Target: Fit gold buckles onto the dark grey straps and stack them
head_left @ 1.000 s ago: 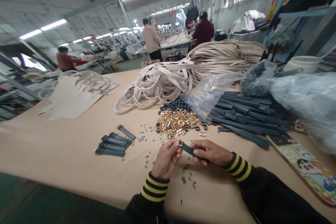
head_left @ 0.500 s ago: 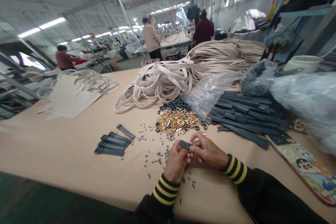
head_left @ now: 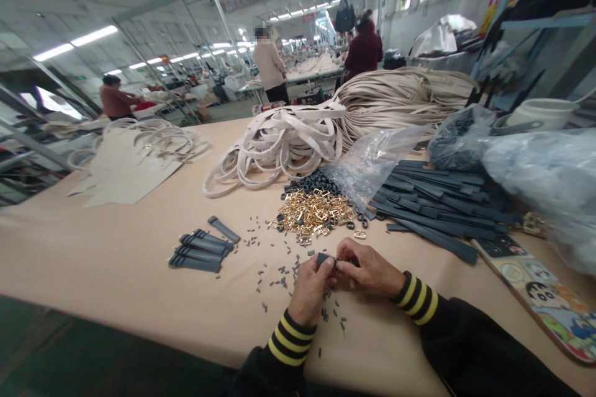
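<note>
A short dark grey strap (head_left: 322, 258) is pinched between the thumb and fingers of my left hand (head_left: 310, 288). My right hand (head_left: 370, 268) is closed at the strap's other end, its fingertips almost meeting the left thumb; those fingers hide most of that end and any buckle on it. Just beyond the hands lies a heap of gold buckles (head_left: 314, 212), with black loops (head_left: 314, 183) piled behind it. Tiny dark pieces (head_left: 283, 276) are scattered around the left hand. To the left, several buckled straps (head_left: 198, 257) lie in a row.
Long dark grey strips (head_left: 428, 201) and clear plastic bags (head_left: 535, 180) cover the table's right side, near a cartoon-printed board (head_left: 540, 298). Cream straps (head_left: 288, 142) are heaped at the back. Pale fabric panels (head_left: 130, 170) lie at left. Several people stand farther off.
My left thumb has come forward over the strap, covering more of it. My right fingers have curled in closer around its other end. The view has shifted slightly.
</note>
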{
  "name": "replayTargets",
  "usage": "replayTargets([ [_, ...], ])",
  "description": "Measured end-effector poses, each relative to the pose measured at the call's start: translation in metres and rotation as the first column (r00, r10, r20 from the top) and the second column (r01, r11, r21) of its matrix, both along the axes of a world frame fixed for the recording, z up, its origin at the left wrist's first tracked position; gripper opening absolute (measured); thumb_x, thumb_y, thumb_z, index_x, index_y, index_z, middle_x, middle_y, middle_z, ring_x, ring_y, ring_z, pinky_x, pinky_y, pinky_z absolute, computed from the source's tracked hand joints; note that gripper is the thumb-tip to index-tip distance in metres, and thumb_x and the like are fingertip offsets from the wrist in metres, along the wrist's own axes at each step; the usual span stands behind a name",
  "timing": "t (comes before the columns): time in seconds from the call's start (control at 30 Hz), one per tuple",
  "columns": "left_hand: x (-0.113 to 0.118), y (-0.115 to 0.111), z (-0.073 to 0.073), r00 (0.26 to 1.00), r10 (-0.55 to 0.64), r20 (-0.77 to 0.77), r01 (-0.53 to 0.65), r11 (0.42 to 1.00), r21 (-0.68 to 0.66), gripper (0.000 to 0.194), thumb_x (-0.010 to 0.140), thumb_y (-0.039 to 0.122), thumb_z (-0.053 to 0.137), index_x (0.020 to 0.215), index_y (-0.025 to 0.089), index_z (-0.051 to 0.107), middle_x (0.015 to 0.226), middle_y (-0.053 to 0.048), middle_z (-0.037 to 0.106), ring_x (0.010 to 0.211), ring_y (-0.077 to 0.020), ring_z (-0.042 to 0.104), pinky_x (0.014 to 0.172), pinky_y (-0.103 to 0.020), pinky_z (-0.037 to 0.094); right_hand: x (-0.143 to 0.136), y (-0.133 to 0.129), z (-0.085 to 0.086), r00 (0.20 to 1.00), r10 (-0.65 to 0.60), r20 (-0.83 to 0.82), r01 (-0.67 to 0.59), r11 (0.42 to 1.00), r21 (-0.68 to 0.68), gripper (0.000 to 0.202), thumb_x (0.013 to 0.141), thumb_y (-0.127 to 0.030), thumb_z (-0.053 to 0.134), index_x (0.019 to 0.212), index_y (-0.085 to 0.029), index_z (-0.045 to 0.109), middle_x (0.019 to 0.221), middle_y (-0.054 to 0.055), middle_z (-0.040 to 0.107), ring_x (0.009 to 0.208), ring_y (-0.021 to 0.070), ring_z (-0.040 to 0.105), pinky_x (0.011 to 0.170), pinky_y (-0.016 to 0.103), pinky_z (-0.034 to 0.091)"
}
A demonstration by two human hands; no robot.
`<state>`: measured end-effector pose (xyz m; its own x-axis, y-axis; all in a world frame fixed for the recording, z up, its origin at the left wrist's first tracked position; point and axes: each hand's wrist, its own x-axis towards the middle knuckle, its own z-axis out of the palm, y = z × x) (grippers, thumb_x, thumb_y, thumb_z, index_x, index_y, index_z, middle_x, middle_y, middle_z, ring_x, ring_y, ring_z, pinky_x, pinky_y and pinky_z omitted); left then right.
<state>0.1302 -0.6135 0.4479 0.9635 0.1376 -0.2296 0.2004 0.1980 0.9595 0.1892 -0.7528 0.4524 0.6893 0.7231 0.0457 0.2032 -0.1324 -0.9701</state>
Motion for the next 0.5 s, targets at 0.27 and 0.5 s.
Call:
replayTargets([
  [0.27, 0.0012, -0.0035, -0.0007, 0.996, 0.087, -0.022, -0.089, 0.992, -0.094, 0.03, 0.068, 0.039, 0.062, 0.075, 0.011, 0.055, 0.065, -0.002, 0.054, 0.055, -0.008, 0.05, 0.049, -0.017, 0.041, -0.0013, -0.0005, 0.0028, 0.997, -0.014, 0.081, 0.019, 0.999, -0.051, 0.003, 0.08, -0.019, 0.044, 0.078, -0.018, 0.045, 0.066, -0.002, 0.056, 0.046, 0.0083, 0.054, 0.047, 0.018, 0.042],
  [0.5, 0.0018, -0.0044, -0.0014, 0.993, 0.104, -0.056, -0.112, 0.977, -0.182, 0.029, 0.066, 0.036, 0.065, 0.073, 0.01, 0.054, 0.062, 0.0, 0.055, 0.055, -0.0077, 0.052, 0.055, -0.019, 0.046, -0.0022, -0.0009, 0.0023, 0.995, -0.057, 0.083, 0.063, 0.995, -0.079, 0.004, 0.08, -0.019, 0.044, 0.077, -0.018, 0.046, 0.066, -0.002, 0.056, 0.046, 0.0087, 0.055, 0.045, 0.018, 0.041],
])
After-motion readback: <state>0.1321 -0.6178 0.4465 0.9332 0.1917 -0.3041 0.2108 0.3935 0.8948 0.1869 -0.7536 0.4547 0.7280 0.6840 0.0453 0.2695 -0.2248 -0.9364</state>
